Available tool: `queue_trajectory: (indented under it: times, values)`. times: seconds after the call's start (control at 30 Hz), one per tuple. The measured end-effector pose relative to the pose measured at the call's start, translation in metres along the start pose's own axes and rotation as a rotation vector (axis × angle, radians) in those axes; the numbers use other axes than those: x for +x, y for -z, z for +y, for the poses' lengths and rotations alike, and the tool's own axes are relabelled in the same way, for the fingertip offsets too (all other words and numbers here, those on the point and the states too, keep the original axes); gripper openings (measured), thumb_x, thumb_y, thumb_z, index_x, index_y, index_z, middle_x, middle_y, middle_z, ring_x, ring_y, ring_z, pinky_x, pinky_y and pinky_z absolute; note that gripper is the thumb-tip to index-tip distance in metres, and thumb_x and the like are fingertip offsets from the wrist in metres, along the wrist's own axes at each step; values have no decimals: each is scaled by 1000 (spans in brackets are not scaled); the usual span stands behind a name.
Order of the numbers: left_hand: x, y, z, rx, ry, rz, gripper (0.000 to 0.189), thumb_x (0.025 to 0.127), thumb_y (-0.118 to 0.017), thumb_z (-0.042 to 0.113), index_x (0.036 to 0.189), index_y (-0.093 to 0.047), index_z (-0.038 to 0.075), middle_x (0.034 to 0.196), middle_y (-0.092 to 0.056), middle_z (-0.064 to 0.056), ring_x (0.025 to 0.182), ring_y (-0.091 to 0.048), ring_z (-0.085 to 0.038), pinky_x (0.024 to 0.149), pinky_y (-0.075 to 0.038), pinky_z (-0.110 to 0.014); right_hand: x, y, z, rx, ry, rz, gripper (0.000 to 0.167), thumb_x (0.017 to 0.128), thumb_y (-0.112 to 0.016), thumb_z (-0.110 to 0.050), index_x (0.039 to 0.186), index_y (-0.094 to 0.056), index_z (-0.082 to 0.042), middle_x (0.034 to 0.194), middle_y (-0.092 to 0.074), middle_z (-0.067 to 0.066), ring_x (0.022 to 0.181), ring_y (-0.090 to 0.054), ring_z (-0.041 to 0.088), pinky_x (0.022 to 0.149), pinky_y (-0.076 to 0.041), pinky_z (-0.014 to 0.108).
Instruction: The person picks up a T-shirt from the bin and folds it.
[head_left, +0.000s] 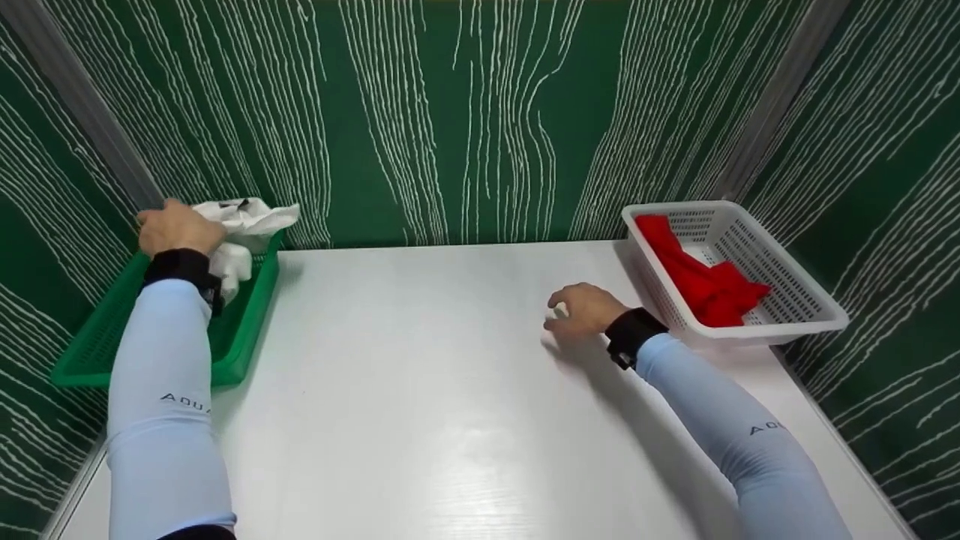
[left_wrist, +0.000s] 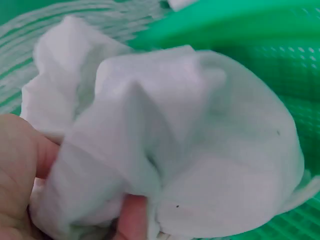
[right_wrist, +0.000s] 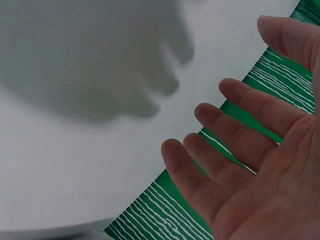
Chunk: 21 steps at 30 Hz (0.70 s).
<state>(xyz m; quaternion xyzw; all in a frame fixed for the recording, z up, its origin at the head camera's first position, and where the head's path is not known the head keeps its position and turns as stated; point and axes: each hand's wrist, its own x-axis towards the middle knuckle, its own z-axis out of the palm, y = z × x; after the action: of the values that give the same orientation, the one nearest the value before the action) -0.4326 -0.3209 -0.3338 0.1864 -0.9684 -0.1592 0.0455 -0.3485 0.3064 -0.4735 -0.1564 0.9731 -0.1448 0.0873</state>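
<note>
At the far left my left hand (head_left: 180,229) grips a bunched white cloth (head_left: 251,217) over the back of a green basket (head_left: 259,322). In the left wrist view the thumb and a fingertip pinch the folds of the white cloth (left_wrist: 220,135), and its bulk hangs against the basket's green mesh. My right hand (head_left: 586,309) hovers over the white table (head_left: 420,360), left of a white basket (head_left: 806,311). The right wrist view shows that hand (right_wrist: 260,150) with spread, loosely bent fingers and nothing in it.
A crumpled red cloth (head_left: 712,289) lies in the white basket at the right. Dark green walls (head_left: 480,150) with white streaky lines enclose the table at the back and both sides. Grey posts (head_left: 780,90) stand in the back corners.
</note>
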Motion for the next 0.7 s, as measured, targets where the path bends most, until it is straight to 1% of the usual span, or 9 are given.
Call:
queue_trajectory:
  times: [0.07, 0.13, 0.2, 0.3, 0.33, 0.4, 0.5, 0.6, 0.7]
  values:
    - [-1, 4, 11, -31, -28, 27, 79, 103, -56, 37, 157, -41, -19, 151, -42, -51, 123, -57, -56, 95, -56, -58, 1, 2, -2, -5, 0, 3, 54, 104, -71, -40, 141, -74, -1, 147, -74, 25, 144, -65, 48, 124, -51, 62]
    - [-3, 7, 20, -65, -53, 53, 76, 103, -56, 34, 158, -42, -16, 153, -42, -51, 131, -56, -60, 108, -54, -65, 2, 4, -5, -7, 0, -1, 55, 104, -71, -41, 141, -73, -1, 147, -74, 25, 145, -65, 48, 125, -50, 61]
    - [-6, 11, 28, -94, -70, 67, 75, 103, -55, 32, 161, -41, -14, 156, -41, -50, 135, -55, -61, 115, -51, -69, 2, 5, -8, -13, 9, -7, 55, 104, -71, -41, 141, -73, 0, 146, -75, 25, 144, -65, 48, 125, -50, 62]
    - [-9, 16, 40, -121, -100, 74, 75, 104, -53, 29, 165, -38, -11, 159, -41, -48, 139, -52, -61, 120, -47, -70, 3, 7, -10, -9, 17, -17, 55, 104, -71, -41, 142, -74, 0, 145, -75, 25, 144, -65, 48, 126, -49, 61]
    - [-11, 18, 44, -126, -115, 74, 75, 103, -53, 29, 165, -38, -10, 159, -42, -47, 140, -52, -61, 121, -46, -71, 3, 7, -10, -10, 21, -17, 55, 104, -71, -40, 141, -74, 0, 145, -75, 25, 144, -65, 48, 125, -50, 61]
    - [-14, 19, 55, -127, -153, 73, 72, 103, -53, 29, 162, -42, -11, 157, -46, -45, 140, -52, -60, 121, -45, -71, 3, 8, -11, -13, 23, -15, 54, 104, -72, -40, 141, -74, 0, 145, -75, 24, 144, -65, 47, 124, -50, 61]
    - [-19, 15, 75, -119, -223, 55, 66, 101, -54, 29, 153, -51, -11, 151, -55, -43, 136, -55, -59, 118, -46, -71, 4, 8, -12, -17, 25, -6, 54, 103, -73, -40, 140, -75, -1, 144, -76, 24, 143, -66, 46, 123, -52, 60]
    - [-26, 1, 95, -111, -277, 17, 60, 98, -56, 30, 143, -57, -10, 144, -61, -40, 131, -59, -56, 114, -49, -68, 5, 8, -15, -26, 40, -6, 53, 103, -73, -39, 139, -75, 0, 142, -77, 24, 141, -68, 46, 122, -53, 60]
    - [-33, -20, 112, -119, -324, -8, 52, 95, -60, 31, 130, -63, -8, 133, -67, -35, 120, -63, -50, 107, -53, -64, 7, 9, -20, -41, 67, -35, 54, 103, -73, -39, 139, -75, 2, 140, -77, 25, 137, -70, 47, 119, -55, 61]
